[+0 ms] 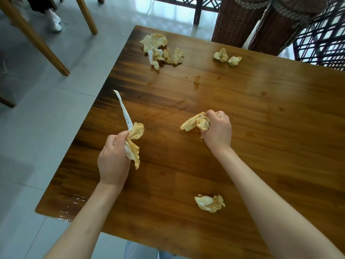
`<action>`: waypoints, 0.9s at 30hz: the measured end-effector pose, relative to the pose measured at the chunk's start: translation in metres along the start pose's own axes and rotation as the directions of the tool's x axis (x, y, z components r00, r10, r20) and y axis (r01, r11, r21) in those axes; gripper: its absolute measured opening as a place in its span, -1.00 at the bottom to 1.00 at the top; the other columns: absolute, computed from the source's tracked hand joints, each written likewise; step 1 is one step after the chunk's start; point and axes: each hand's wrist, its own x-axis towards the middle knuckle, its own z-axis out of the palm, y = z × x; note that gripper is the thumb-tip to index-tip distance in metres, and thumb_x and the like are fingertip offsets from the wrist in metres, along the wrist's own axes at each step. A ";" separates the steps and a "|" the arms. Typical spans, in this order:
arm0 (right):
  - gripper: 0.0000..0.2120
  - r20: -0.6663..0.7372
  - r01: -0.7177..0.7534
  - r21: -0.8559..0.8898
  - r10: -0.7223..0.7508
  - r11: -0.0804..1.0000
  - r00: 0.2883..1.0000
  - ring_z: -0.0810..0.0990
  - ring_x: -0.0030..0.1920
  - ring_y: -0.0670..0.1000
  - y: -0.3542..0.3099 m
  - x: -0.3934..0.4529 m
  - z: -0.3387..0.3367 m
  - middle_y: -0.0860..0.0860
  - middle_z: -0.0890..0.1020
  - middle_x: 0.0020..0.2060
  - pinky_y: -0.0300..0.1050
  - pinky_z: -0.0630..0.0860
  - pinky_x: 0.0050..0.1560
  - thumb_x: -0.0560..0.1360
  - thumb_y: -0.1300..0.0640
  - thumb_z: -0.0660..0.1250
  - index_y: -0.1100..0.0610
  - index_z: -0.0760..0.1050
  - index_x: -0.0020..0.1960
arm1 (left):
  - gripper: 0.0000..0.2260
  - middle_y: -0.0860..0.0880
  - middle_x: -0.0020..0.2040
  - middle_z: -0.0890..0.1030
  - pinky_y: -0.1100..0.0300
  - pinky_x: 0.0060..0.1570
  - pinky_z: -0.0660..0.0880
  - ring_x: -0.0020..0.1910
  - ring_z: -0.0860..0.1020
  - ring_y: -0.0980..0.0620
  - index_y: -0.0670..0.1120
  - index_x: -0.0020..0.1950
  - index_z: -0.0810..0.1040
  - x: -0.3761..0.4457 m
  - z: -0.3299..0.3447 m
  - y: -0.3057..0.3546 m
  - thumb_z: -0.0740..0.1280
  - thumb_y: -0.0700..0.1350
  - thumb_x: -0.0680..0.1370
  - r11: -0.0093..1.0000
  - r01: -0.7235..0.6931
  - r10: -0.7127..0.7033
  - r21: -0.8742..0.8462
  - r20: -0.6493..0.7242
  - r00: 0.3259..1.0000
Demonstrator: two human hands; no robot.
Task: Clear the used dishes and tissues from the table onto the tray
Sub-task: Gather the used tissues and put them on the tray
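**A:** What are the fingers doing here?

**B:** Both sets are curled tight. The left hand (113, 157) is fisted around a stained tissue (133, 144) together with a white paper sleeve (124, 111) that juts up and away from the knuckles. The right hand (217, 128) is clenched on a second crumpled tissue (195, 122), pressing it against the wooden table (261, 128), with a loose end trailing out toward the left hand.

**A:** Why hold them bunched like that?

**B:** Probably to gather several scraps per trip; fisting them keeps greasy paper compact.

**A:** What lies beyond the hands?

**B:** One tissue wad (210, 202) sits near the right forearm, closer to the person. Far past both fists, a cluster of tissues (160, 49) lies by the far edge, with a pair of wads (227, 57) beyond the right hand.

**A:** And the tray or dishes?

**B:** Neither is in view, so most of the clearing appears undone.
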 end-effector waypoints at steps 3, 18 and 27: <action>-0.75 -0.040 -0.042 0.041 0.043 0.998 0.998 0.49 -0.11 0.09 0.008 0.002 -0.012 0.10 0.54 -0.14 -0.16 0.34 -0.23 0.35 0.23 0.43 0.17 0.53 0.01 | -0.75 -0.14 -0.22 0.60 0.23 -0.51 0.50 -0.41 0.54 0.02 -0.24 0.08 0.58 -0.009 -0.004 0.029 0.40 -0.17 0.45 0.989 -0.126 0.128 -0.081 0.021 0.992; -0.68 0.217 -0.043 -0.110 0.066 0.993 0.974 0.51 0.06 0.09 0.033 -0.005 -0.020 0.06 0.48 0.09 -0.13 0.44 -0.15 0.41 0.03 0.43 0.10 0.51 0.12 | -0.70 0.02 -0.25 0.60 0.21 -0.48 0.52 -0.40 0.56 0.08 -0.05 0.00 0.62 -0.063 0.021 0.119 0.52 -0.08 0.30 0.890 -0.342 0.452 -0.301 0.494 0.743; -0.63 0.201 -0.032 -0.111 0.054 0.993 0.978 0.49 -0.01 0.07 0.038 -0.006 -0.017 0.07 0.47 0.01 -0.14 0.45 -0.21 0.39 0.10 0.46 0.08 0.46 0.15 | -0.47 -0.10 0.00 0.63 0.07 -0.15 0.55 -0.02 0.58 -0.09 -0.07 0.12 0.63 -0.074 0.023 0.109 0.59 -0.19 0.16 0.942 -0.279 0.334 -0.189 0.419 0.845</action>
